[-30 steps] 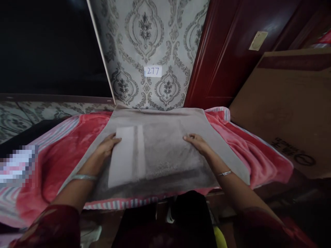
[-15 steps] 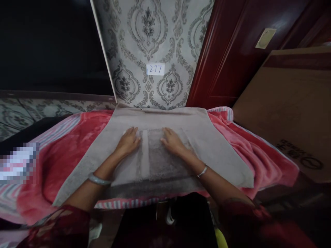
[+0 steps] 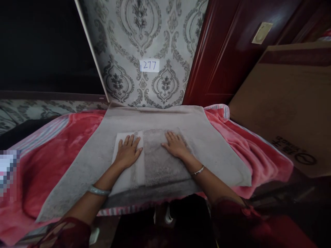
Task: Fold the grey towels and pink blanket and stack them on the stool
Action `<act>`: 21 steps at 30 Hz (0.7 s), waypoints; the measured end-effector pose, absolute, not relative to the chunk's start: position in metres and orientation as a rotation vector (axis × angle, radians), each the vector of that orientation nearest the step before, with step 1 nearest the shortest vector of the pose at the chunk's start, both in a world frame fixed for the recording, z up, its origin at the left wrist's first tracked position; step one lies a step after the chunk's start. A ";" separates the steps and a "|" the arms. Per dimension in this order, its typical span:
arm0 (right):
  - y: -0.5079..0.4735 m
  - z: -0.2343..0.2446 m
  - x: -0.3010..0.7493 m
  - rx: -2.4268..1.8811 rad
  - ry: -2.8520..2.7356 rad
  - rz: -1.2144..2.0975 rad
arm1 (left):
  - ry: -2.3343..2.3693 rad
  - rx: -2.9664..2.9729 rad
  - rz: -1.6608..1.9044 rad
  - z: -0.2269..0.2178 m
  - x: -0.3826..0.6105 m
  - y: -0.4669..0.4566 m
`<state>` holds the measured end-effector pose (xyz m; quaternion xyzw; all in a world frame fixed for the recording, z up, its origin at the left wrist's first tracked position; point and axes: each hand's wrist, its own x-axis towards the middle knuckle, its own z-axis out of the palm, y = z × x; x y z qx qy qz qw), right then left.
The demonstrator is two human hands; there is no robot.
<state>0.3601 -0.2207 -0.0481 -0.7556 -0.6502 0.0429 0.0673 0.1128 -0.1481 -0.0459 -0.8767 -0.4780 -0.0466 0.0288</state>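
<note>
A folded grey towel (image 3: 157, 162) with a pale band on its left side lies on a larger grey cloth (image 3: 212, 144) spread over a red blanket (image 3: 51, 155). My left hand (image 3: 128, 151) rests flat on the pale band, fingers spread. My right hand (image 3: 176, 144) lies flat on the darker part of the folded towel, fingers stretched out. Both hands press down side by side and hold nothing. A bangle sits on each wrist.
A patterned grey wall panel with a small label reading 277 (image 3: 149, 65) stands behind. A dark red door (image 3: 227, 51) is at the right back. A large cardboard box (image 3: 289, 103) leans at the right. Dark space lies at the left.
My hands moved from the towel's outer edges to its middle, then slid slightly back toward me and flattened. The view shifted a little.
</note>
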 end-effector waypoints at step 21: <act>-0.302 -0.044 0.275 -1.974 -2.071 -0.010 | -1.326 -2.851 -0.221 -0.040 0.094 -0.205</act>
